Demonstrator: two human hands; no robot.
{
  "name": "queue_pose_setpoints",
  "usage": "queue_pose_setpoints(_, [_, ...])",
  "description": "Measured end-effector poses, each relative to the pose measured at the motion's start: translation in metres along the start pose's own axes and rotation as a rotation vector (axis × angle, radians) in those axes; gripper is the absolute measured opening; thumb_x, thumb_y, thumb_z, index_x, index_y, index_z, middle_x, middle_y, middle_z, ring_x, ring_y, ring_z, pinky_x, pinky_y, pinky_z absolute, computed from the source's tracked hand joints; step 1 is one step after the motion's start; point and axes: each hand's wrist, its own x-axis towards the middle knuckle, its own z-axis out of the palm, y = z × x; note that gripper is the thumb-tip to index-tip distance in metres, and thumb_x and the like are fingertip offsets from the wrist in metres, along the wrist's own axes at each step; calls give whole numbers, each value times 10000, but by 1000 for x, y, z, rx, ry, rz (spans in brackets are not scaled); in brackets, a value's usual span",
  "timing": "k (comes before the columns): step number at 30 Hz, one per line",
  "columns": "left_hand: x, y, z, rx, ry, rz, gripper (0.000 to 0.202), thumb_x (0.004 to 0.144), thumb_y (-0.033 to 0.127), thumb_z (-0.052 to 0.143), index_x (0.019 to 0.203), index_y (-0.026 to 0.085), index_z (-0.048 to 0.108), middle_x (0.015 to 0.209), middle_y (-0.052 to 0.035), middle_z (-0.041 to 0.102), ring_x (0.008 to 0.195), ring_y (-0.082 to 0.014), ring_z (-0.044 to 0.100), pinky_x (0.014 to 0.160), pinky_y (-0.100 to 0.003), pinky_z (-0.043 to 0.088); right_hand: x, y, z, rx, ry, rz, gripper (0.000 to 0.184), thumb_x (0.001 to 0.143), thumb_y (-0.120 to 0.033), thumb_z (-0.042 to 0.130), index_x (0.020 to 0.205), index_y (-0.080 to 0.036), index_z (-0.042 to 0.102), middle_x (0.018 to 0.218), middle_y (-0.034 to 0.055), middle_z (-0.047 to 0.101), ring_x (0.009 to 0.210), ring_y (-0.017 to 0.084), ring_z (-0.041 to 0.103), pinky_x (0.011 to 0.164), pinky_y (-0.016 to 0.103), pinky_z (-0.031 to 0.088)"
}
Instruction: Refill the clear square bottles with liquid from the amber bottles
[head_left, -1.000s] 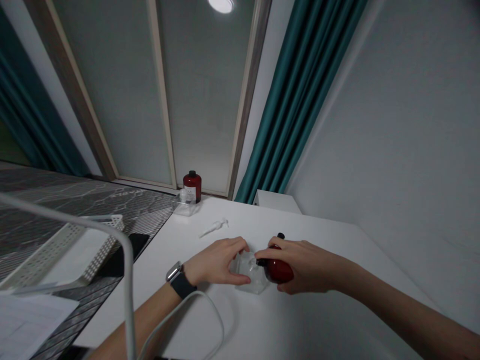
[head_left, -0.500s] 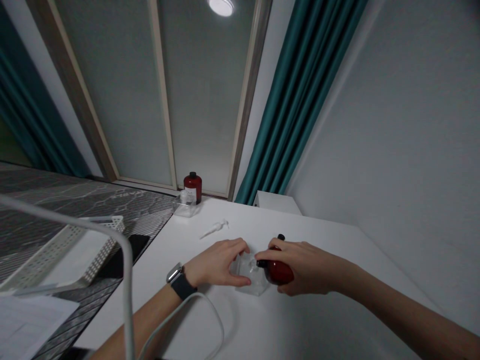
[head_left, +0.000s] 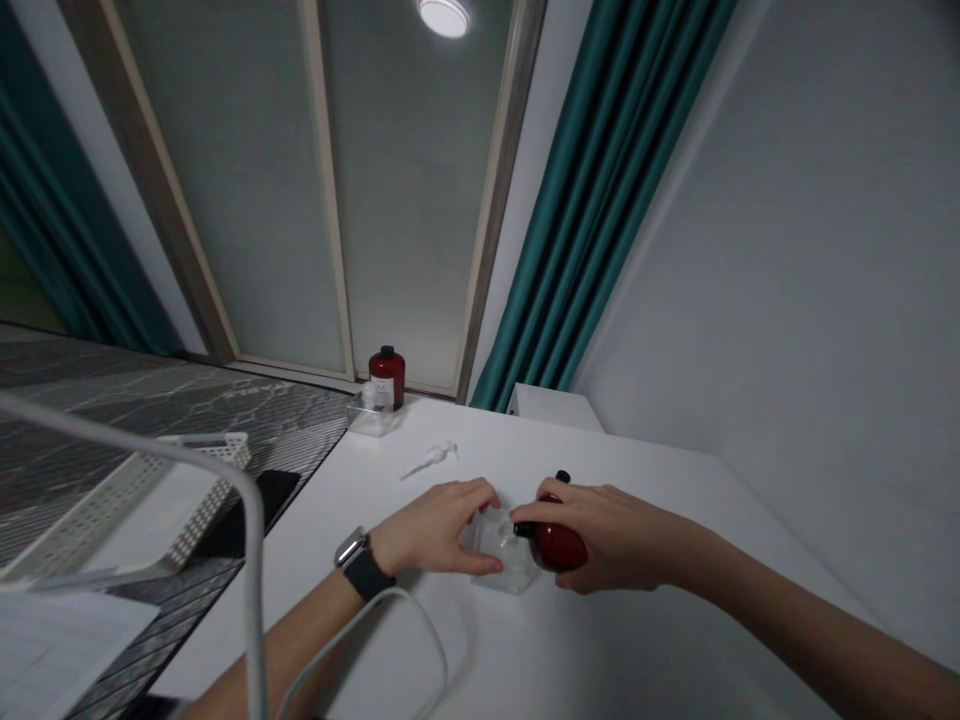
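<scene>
Teal curtains [head_left: 600,200] beside frosted panels [head_left: 405,200]

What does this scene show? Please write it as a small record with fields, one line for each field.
Left hand: holds a clear square container
Right hand: holds a dark red bottle with black parts, tilted toward the container
Left wrist: black-strapped smartwatch
Surface: white table
Farther on the table: a second dark red bottle, a clear box, a white pump
Left of the table: white perforated basket
</scene>
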Motion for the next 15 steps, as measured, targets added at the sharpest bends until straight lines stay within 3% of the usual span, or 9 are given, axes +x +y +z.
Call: queue_pose_setpoints(15, [1, -1, 0, 3, -1, 1, 459, 735, 457, 794, 1037, 204, 560, 983, -31, 640, 859, -239, 627, 735, -295, 440, 1, 3, 2, -6, 4, 0, 691, 723, -287, 718, 1369, -395, 497, 1165, 51, 572, 881, 249, 632, 688, 324, 399])
